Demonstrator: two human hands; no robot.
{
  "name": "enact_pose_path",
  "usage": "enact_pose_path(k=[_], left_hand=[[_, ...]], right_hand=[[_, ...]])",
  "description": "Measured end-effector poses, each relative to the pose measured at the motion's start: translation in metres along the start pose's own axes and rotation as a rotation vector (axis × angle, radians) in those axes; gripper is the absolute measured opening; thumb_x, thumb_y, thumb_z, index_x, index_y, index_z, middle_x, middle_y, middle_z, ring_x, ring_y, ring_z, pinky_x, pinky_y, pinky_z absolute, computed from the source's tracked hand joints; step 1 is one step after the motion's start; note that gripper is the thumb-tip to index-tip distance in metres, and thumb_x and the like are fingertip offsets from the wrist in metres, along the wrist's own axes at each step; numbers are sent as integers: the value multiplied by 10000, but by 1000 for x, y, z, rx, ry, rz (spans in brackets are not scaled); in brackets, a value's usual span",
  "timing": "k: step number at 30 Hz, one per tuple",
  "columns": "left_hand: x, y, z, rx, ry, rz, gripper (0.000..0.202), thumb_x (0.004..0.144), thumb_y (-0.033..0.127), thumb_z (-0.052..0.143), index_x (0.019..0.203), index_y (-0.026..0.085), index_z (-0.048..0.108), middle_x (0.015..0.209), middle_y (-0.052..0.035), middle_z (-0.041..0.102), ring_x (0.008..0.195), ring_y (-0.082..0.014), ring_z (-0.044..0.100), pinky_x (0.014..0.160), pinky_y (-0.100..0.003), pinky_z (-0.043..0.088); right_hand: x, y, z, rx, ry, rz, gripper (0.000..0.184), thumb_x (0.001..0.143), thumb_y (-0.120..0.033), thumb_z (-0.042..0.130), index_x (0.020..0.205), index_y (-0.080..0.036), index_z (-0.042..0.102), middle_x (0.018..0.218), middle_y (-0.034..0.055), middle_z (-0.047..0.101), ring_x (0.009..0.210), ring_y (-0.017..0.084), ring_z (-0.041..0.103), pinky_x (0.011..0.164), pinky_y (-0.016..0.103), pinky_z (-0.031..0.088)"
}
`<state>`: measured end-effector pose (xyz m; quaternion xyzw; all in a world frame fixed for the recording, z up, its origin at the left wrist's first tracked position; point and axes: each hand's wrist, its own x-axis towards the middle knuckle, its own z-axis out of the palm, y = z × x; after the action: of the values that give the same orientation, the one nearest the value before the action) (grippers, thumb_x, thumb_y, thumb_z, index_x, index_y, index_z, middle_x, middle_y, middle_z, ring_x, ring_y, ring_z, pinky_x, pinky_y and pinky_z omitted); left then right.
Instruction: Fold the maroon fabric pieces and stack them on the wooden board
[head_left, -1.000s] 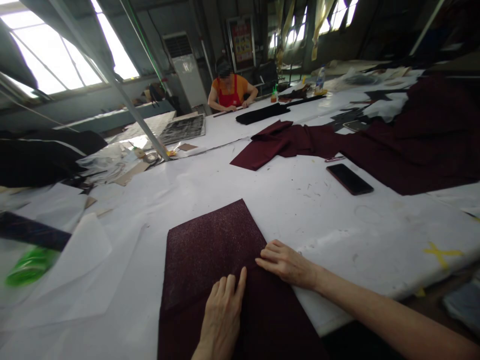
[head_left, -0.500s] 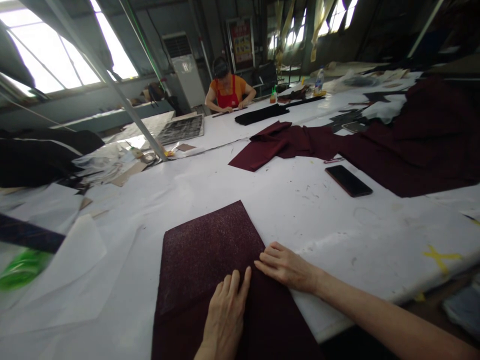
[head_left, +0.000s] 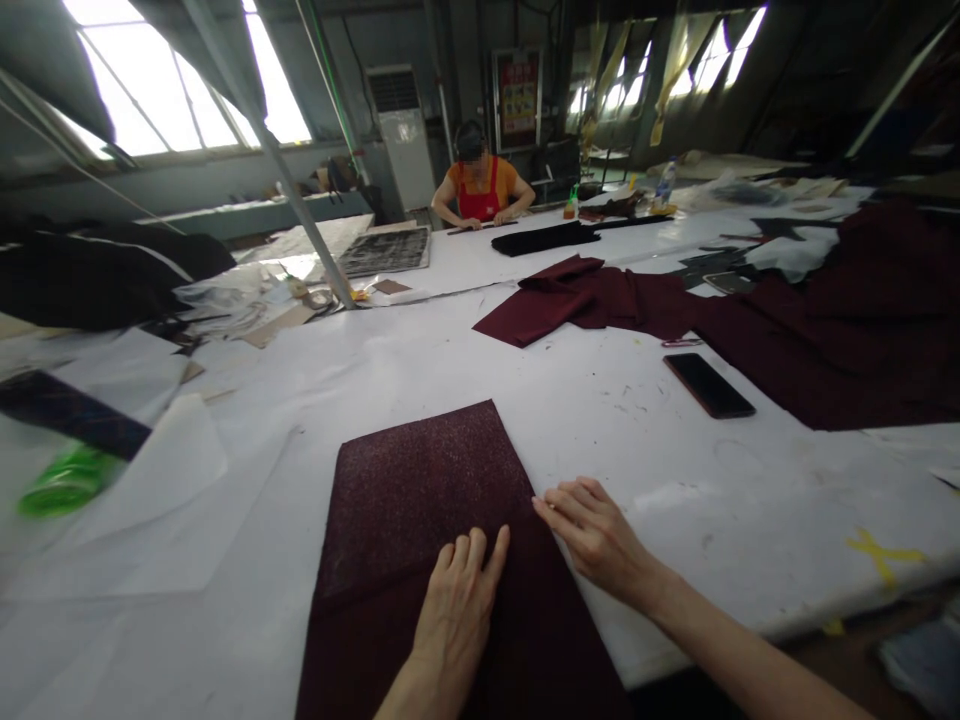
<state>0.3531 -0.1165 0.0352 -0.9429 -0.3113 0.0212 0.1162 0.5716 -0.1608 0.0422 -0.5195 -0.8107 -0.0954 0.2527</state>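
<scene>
A dark maroon fabric panel (head_left: pixel 420 500) lies flat on the white table (head_left: pixel 600 400) right in front of me. My left hand (head_left: pixel 459 610) rests palm down on the panel's near part, fingers stretched out. At the panel's right edge sits my right hand (head_left: pixel 596 535), fingers extended and touching the cloth's edge where it meets the table. Neither hand holds anything.
A black phone (head_left: pixel 709 385) lies to the right. Large maroon cloth (head_left: pixel 825 320) covers the right side, and a folded maroon piece (head_left: pixel 555 300) lies beyond. White paper sheets (head_left: pixel 135 500), a green bottle (head_left: pixel 64 482) and dark fabric (head_left: pixel 97 275) are at left. A person in orange with a red apron (head_left: pixel 480 190) works at the far end.
The camera view tilted slightly. Both hands stayed on the maroon panel, with the right hand shifting a little along its right edge.
</scene>
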Motion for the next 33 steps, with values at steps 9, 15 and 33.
enact_pose_path(k=[9, 15, 33], left_hand=[[-77, -59, 20, -173, 138, -124, 574, 825, 13, 392, 1366, 199, 443, 1262, -66, 570, 1132, -221, 513, 981, -376, 413], [-153, -107, 24, -113, 207, -251, 396, 913, 247, 475, 1301, 173, 507, 1242, -86, 582, 1109, -233, 537, 989, -388, 416], [-11, -72, -34, -491, -170, -236, 297, 716, 390, 736, 888, 177, 622, 932, -72, 650, 927, -270, 601, 814, -383, 442]], right_hand=[[-2, -50, 32, 58, -21, 175, 323, 923, -157, 438, 1214, -155, 578, 1127, 107, 622, 1037, 236, 552, 924, 418, 435], [-11, -44, 34, -39, 67, 229, 271, 917, -171, 475, 1137, -149, 633, 1113, 100, 655, 1058, 254, 558, 956, 440, 356], [-15, -36, 37, -300, 250, 415, 125, 902, -270, 526, 905, -190, 622, 910, 56, 686, 902, 226, 591, 878, 435, 247]])
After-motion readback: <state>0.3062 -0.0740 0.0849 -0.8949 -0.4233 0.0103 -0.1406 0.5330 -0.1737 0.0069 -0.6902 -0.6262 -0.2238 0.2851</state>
